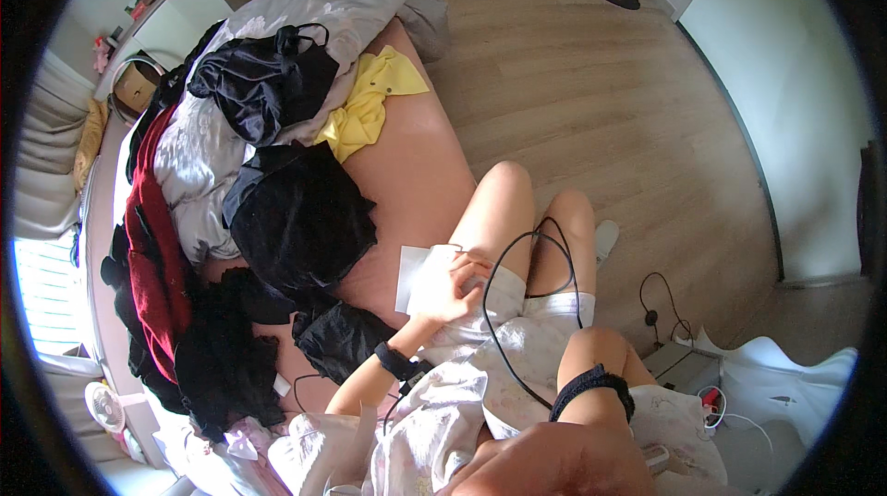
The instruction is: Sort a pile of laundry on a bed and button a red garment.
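My left hand [455, 285] lies on my left thigh, on the pale shorts [545, 311], with its fingers loosely spread and nothing visible in them. A black band [399, 362] circles that wrist. Beside the hand, a flat white sheet [410, 274] rests at the bed's edge, partly hidden. A black cable [499, 337] loops over my lap and between my knees. My right forearm is bent up toward the camera, with another black band [592, 391] at the wrist. The right hand [554, 461] looms large at the lower edge, its fingers out of view.
On the pink bed [420, 159] lie black garments [300, 214], a red garment [152, 256], a yellow garment [370, 103] and a grey quilt [314, 11]. Wooden floor [564, 80] spreads to the right. A white slipper [605, 242] and a grey box [684, 362] are near my legs.
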`<state>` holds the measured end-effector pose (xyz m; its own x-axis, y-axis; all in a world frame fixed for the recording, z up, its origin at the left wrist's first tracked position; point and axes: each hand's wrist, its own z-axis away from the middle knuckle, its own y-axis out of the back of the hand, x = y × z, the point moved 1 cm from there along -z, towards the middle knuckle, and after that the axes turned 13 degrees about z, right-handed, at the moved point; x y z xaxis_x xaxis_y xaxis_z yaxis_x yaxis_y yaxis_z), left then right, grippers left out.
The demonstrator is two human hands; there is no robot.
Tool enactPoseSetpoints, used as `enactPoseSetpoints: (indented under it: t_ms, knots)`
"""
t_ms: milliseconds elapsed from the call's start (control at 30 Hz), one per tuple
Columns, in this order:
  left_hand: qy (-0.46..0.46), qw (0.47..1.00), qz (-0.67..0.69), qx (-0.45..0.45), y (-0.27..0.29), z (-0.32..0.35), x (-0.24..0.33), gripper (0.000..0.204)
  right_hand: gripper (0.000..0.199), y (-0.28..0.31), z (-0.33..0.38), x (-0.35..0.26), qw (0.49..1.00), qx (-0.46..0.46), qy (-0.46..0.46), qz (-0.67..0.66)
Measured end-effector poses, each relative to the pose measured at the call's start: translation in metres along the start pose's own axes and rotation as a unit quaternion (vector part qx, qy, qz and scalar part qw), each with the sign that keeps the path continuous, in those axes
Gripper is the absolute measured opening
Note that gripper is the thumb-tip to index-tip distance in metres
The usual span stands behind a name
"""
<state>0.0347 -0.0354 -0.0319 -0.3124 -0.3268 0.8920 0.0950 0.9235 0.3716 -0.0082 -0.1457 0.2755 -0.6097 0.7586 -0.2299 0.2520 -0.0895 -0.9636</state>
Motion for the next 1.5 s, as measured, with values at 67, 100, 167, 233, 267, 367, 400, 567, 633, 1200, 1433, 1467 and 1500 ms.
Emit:
enactPoseSetpoints:
  t_ms: [67,100,167,233,267,367,400,567,633,1200,1433,1467,1500]
  knots:
    - [0.037,0.999,-0.004,-0.001,0.0,0.001,0.0,0.018,0.064,0.005,0.001,0.004,1.0,-0.024,0.014,0.013]
    - [0.039,0.999,-0.004,-0.001,-0.001,0.002,-0.001,0.018,0.064,0.008,0.0,0.005,0.997,-0.064,0.021,0.025]
    - [0.023,1.0,-0.005,-0.001,-0.002,0.002,-0.005,0.018,0.064,0.002,0.001,0.002,0.999,-0.024,0.006,-0.028]
    - [0.042,0.999,0.0,-0.007,-0.001,0.001,-0.001,0.018,0.064,-0.001,-0.005,0.004,0.998,0.001,0.058,-0.027]
    - [0.059,0.998,0.004,-0.011,-0.001,0.001,0.0,0.019,0.064,-0.001,-0.006,0.004,0.996,0.007,0.087,-0.017]
    - [0.03,0.999,0.038,-0.005,-0.006,0.005,-0.014,0.019,0.063,-0.005,-0.003,0.005,0.998,-0.001,0.06,-0.027]
    - [0.031,0.999,0.038,-0.008,-0.006,0.005,-0.014,0.019,0.062,-0.005,0.0,0.004,0.998,-0.004,0.044,-0.033]
    - [0.018,1.0,0.018,0.0,-0.006,0.006,-0.012,0.02,0.063,-0.01,0.004,0.005,0.997,0.079,0.002,-0.022]
    - [0.004,1.0,0.007,0.001,-0.004,0.004,-0.011,0.02,0.065,-0.013,0.009,0.007,0.991,0.117,0.043,0.042]
    - [-0.016,1.0,-0.026,0.002,-0.002,0.003,-0.001,0.016,0.065,-0.005,0.009,0.008,0.991,-0.095,0.049,0.075]
    - [-0.003,1.0,-0.025,0.001,0.002,-0.001,0.004,0.018,0.063,0.003,0.001,0.004,0.991,-0.116,0.021,0.056]
    - [0.005,1.0,-0.011,-0.012,0.003,-0.002,0.006,0.019,0.063,0.003,0.002,0.003,0.992,-0.115,0.019,0.052]
    - [0.009,1.0,-0.01,-0.011,0.003,0.0,0.005,0.019,0.063,0.003,0.002,0.003,0.992,-0.114,0.015,0.046]
